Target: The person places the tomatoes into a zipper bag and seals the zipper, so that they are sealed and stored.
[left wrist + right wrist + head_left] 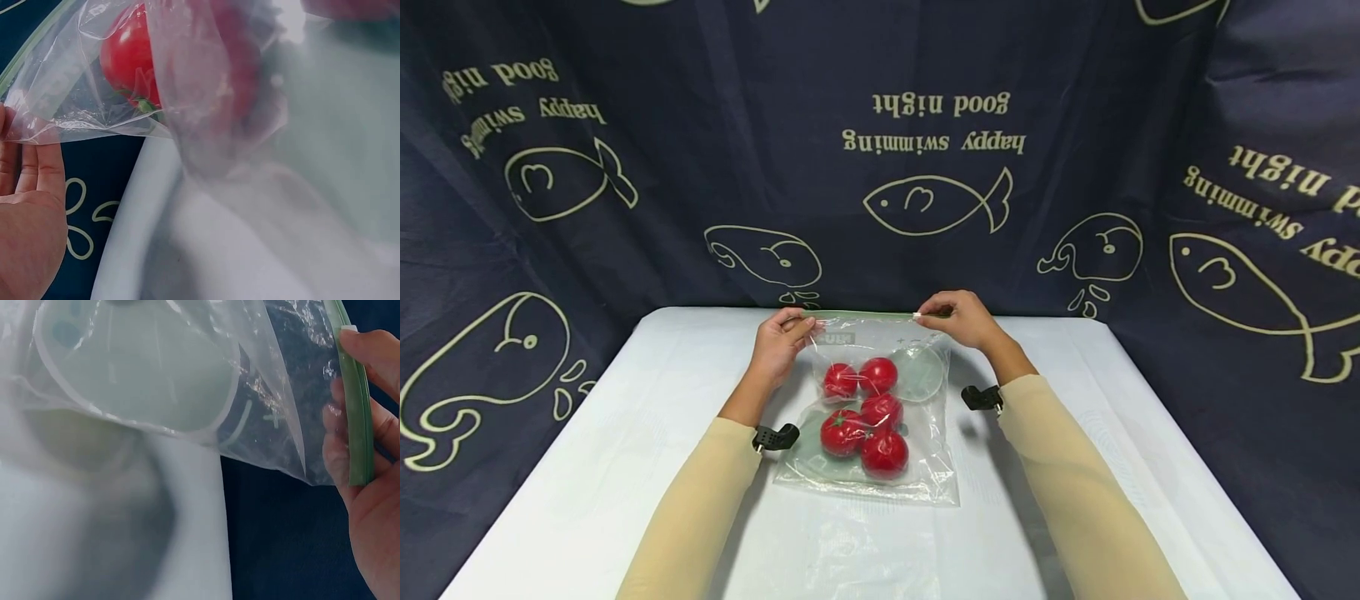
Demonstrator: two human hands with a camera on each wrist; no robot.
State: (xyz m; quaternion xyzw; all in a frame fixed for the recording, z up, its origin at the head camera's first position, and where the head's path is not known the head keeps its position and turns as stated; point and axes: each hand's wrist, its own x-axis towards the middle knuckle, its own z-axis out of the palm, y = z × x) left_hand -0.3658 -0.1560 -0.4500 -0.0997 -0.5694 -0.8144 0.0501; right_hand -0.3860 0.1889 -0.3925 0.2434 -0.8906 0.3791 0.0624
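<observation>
A clear slider zip bag (pixel 925 450) with a green zip strip (pixel 359 425) along its top holds several red tomatoes (pixel 842 433). Pale green printed shapes (pixel 137 362) show on its plastic. My left hand (pixel 777 343) pinches the bag's top left corner; in the left wrist view a tomato (pixel 130 53) with a green stem shows through the plastic near that hand. At the top right, my right hand (pixel 966 321) grips the zip strip, its thumb at the small white slider (pixel 349 328). Some right fingers show through the plastic behind the strip.
A white-covered table (pixel 580 467) lies under the bag. Behind it and at both sides hangs a dark blue cloth (pixel 775 150) with fish and whale drawings. Black wrist cameras (pixel 981 398) sit on both wrists.
</observation>
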